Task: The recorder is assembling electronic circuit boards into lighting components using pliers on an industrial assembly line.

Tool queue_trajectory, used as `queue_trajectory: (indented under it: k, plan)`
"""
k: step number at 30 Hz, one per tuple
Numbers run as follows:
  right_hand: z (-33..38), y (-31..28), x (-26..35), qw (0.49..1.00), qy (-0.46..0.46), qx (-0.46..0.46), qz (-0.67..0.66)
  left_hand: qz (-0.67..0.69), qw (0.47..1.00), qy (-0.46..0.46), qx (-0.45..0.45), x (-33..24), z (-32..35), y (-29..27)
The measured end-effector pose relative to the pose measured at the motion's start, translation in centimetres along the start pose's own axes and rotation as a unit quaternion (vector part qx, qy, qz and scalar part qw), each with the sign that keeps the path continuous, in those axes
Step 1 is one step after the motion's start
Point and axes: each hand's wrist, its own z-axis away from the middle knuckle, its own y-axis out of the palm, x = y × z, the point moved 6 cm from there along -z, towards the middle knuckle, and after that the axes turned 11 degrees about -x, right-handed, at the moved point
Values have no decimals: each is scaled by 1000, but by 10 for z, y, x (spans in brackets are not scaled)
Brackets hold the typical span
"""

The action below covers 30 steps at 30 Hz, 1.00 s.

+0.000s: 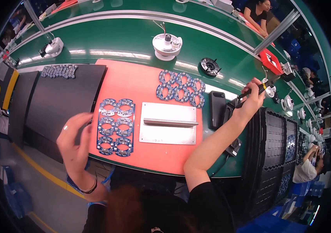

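Observation:
My left hand (74,141) is curled beside a blue circuit-board panel (112,126) at the left of the orange mat. Its thumb and finger close around a small dark bit I cannot make out. My right hand (252,100) reaches to the far right, wrapped around a black-handled tool (247,93); its exact kind is unclear. Between the hands lies a flat metal plate (165,136) with a raised bar across it. Behind this plate, several oval blue circuit boards (181,93) sit close together.
A black box-shaped device (216,110) stands right of the orange mat (142,83). Stacked black trays (276,136) are farther right. A white round housing (166,48) and a black ring part (210,66) rest on the green bench. Circuit boards (59,71) lie on a dark panel at left.

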Motion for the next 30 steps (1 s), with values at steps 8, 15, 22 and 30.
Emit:
queue_trajectory:
  k: [8, 15, 22, 30]
  plan:
    - [23, 87, 13, 930, -200, 157, 265, 29, 994, 94, 50, -15, -108, 113]
    - [-13, 160, -50, 764, -381, 286, 436, 48, 987, -9, 153, 57, -162, 244]
    - [-45, 213, -118, 591, -514, 346, 516, 127, 965, -203, 102, 151, -187, 385]
    - [-45, 245, -158, 466, -594, 409, 513, 121, 932, -321, 119, 177, -189, 442]
